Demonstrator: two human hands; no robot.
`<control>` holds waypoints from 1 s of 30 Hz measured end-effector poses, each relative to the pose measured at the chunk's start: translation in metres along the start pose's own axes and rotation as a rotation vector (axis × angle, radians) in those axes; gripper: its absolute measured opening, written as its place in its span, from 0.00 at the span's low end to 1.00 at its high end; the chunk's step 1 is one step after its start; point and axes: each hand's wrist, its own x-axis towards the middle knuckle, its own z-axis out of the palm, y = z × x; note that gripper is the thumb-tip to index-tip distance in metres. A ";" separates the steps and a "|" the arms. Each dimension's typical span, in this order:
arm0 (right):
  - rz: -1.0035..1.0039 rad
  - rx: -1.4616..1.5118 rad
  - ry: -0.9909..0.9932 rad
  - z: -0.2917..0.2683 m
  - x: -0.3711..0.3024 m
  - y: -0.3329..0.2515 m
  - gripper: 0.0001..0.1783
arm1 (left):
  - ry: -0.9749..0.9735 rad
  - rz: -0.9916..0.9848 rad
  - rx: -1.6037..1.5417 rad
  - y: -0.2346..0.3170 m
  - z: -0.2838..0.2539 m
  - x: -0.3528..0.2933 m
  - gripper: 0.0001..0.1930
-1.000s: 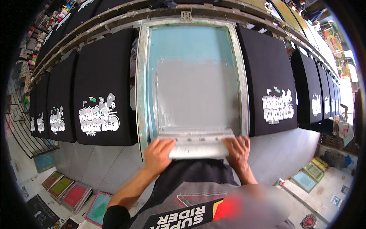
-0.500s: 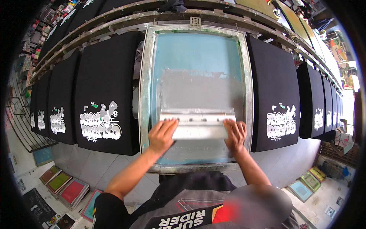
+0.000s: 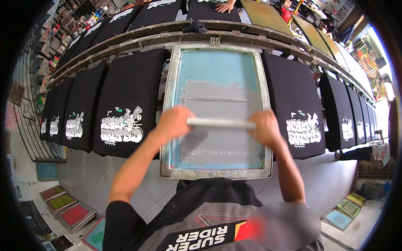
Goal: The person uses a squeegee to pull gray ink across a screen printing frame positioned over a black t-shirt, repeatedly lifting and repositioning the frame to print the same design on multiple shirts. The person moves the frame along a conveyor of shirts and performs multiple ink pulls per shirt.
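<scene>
My left hand (image 3: 175, 121) and my right hand (image 3: 266, 127) are closed around the two ends of a long pale squeegee (image 3: 222, 123). It lies crosswise over a screen-printing frame (image 3: 216, 172) with blue mesh (image 3: 217, 65). Seen nearly edge-on and blurred, the squeegee seems raised over the mesh, though I cannot tell by how much. Grey ink (image 3: 226, 142) coats the middle of the screen, and a thin ridge of it runs across beyond the squeegee. What lies under the screen is hidden.
Black shirts with white prints lie on boards to the left (image 3: 130, 83) and right (image 3: 289, 92). A metal clamp (image 3: 215, 41) sits at the frame's far edge, by the rails. Another person's hand (image 3: 225, 7) rests on a far black shirt. Framed screens (image 3: 77, 215) are stacked on the floor.
The squeegee has gone from showing its broad face to nearly edge-on, and my hands have turned with it. An ink ridge shows beyond it. My view has shifted, bringing another person's hand into sight.
</scene>
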 end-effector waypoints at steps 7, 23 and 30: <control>0.041 0.028 0.120 0.030 -0.172 -0.098 0.21 | 0.280 0.121 -0.088 0.055 0.100 -0.172 0.21; -0.043 0.061 0.435 0.097 -0.023 -0.002 0.23 | 0.536 0.146 0.038 -0.018 0.117 -0.019 0.21; 0.095 -0.060 -0.035 0.039 0.087 0.063 0.21 | 0.155 -0.035 0.027 -0.042 0.030 0.101 0.14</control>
